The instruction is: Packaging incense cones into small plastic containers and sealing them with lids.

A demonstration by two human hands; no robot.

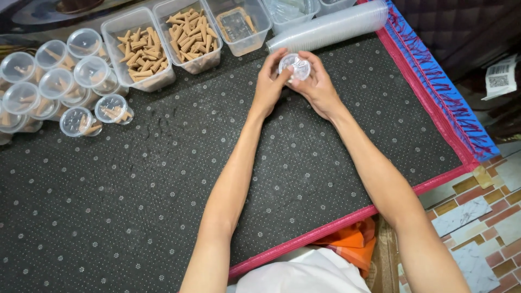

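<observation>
At the far edge of the dark dotted mat (163,179), my left hand (268,81) and right hand (317,87) both gripped one small clear cup (294,66), fingers closed around its rim; I judged the lid was being pressed on. Next it needed a firm, even squeeze. Lidded cups (59,87) and tubs of tan cones (163,46) sat well left, a cup stack (331,24) just beyond; nothing blocked me.

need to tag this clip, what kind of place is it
Probably a home floor set up for hand packing: a dark dotted mat on patterned tiles, tubs of tan cones, and filled lidded cups.
</observation>
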